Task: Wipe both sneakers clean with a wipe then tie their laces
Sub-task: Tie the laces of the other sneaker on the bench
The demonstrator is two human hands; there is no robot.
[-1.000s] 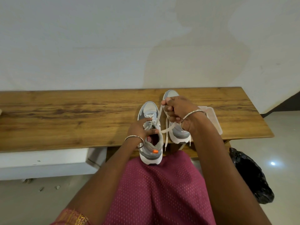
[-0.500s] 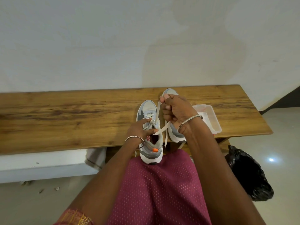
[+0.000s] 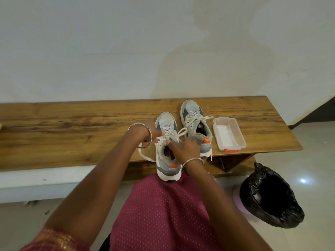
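Note:
Two grey and white sneakers stand on the wooden bench, toes toward the wall. The near sneaker overhangs the front edge with its heel by my lap. My left hand is at its left side and grips a white lace that trails down over the bench. My right hand rests over the sneaker's opening with its fingers at the lace crossing, where a lace loop stands up. The far sneaker sits to the right with loose laces.
A clear plastic box of wipes with orange clips lies open right of the sneakers. A bin lined with a black bag stands on the floor at the right. A white wall rises behind the bench.
My right hand has dropped from above the far sneaker to the near sneaker's opening. My left hand has moved left, pulling a lace out sideways. The far sneaker and wipe box are now uncovered.

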